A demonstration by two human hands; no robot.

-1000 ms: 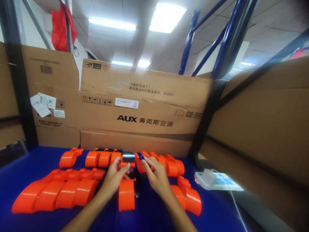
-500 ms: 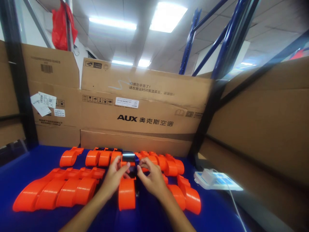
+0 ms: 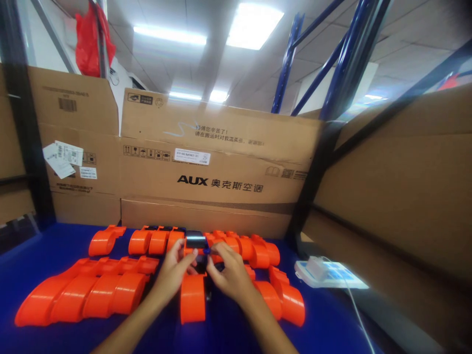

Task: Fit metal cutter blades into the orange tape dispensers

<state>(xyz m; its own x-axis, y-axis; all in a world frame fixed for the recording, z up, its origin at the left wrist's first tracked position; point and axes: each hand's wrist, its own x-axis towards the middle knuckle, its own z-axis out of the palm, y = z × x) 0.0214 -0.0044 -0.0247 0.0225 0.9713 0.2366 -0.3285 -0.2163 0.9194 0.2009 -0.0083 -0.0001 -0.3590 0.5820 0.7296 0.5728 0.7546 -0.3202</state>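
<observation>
In the middle of the view I hold an orange plastic tape dispenser (image 3: 193, 297) with a black head (image 3: 195, 240) that has a bright toothed edge. My left hand (image 3: 176, 263) is closed on its left side, thumb against the black middle section. From the right, the fingertips of my right hand (image 3: 224, 265) pinch at a small dark blue piece (image 3: 206, 251) on the dispenser's side. My fingers partly cover that piece. The wide orange loop of the dispenser hangs below my hands, toward me.
Several orange dispenser bodies (image 3: 94, 295) lie at the left on the blue tabletop (image 3: 147, 337). More (image 3: 291, 300) lie at right and along the back (image 3: 139, 242). A white power strip (image 3: 332, 274) with a cable is at right. Cardboard panels (image 3: 221, 206) wall the back.
My right hand's fingers have closed in toward the dispenser, and the dark blue piece sits slightly lower. The black head has tilted slightly. My left hand keeps its hold.
</observation>
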